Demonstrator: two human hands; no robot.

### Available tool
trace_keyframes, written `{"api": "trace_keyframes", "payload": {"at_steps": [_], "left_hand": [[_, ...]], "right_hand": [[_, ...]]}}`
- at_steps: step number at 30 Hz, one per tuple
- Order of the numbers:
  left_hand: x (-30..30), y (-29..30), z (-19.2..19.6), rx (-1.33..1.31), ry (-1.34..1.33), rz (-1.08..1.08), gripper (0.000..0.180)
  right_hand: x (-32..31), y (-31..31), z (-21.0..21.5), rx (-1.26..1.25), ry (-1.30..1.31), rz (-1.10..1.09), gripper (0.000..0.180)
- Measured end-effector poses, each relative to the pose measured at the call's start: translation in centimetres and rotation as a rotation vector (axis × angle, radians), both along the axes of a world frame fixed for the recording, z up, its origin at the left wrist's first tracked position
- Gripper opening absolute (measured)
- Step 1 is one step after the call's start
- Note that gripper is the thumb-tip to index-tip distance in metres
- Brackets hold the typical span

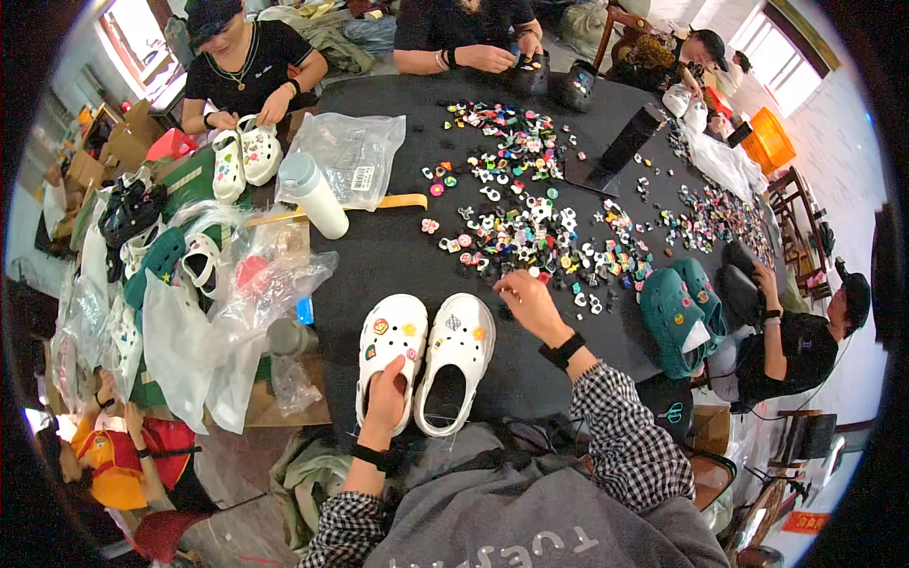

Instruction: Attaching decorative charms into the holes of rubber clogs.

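Observation:
Two white clogs point(456, 355) stand side by side at the near edge of the black table, toes pointing away from me. My left hand point(386, 398) grips the left clog point(390, 331) at its foot opening, fingers partly hidden inside. Colourful charms sit in the holes of both clogs, more on the left one. My right hand point(532, 305) is over the near edge of a spread of small shoe charms point(516, 227). Its fingers are drawn together in a pinch, and what lies between the fingertips is too small to make out.
A white bottle point(317, 199) and a clear plastic bag point(355, 156) stand left of the charms. Plastic-wrapped clogs crowd the left side. Teal clogs point(677, 317) sit to the right, near a black stand point(625, 147). Several people work around the table, one handling white clogs point(248, 156).

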State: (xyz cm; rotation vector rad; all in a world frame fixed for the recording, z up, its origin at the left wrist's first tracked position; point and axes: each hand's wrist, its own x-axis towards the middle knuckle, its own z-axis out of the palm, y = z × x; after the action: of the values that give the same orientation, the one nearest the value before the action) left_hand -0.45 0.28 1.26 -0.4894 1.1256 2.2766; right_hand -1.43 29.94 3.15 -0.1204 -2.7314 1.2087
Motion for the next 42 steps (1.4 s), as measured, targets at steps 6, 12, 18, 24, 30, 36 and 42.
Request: {"api": "trace_keyframes", "payload": {"at_steps": [6,12,18,24,30,36,42], "left_hand": [[-0.1,-0.3,-0.3,-0.051,0.003,-0.064,0.030],[0.1,0.0,-1.1,-0.040,0.039,-0.030,0.033],[1.0,0.7,1.6,-0.363,0.081,-0.115,0.039],[1.6,0.1,0.3,-0.358,0.319,-0.226,0.038],[2.0,0.6,0.2,-0.547,0.372,-0.239,0.034],[2.5,0.3,0.0,-0.578,0.406,-0.148,0.033],[2.0,0.8,1.6,-0.713,0.440,-0.250,0.032]], "right_hand": [[3.5,-1.5,0.9,-0.101,-0.021,0.019,0.013],[5.1,-2.9,0.2,-0.173,0.002,0.005,0.023],[5.0,-4.4,-0.1,-0.153,0.026,-0.035,0.032],[4.4,-5.6,-0.5,-0.045,0.073,-0.072,0.039],[4.2,-5.3,-1.7,-0.318,-0.017,-0.094,0.043],[3.2,-7.2,0.1,-0.250,0.028,-0.025,0.043],[3.3,-7.0,-2.0,-0.348,-0.047,-0.081,0.045]]}}
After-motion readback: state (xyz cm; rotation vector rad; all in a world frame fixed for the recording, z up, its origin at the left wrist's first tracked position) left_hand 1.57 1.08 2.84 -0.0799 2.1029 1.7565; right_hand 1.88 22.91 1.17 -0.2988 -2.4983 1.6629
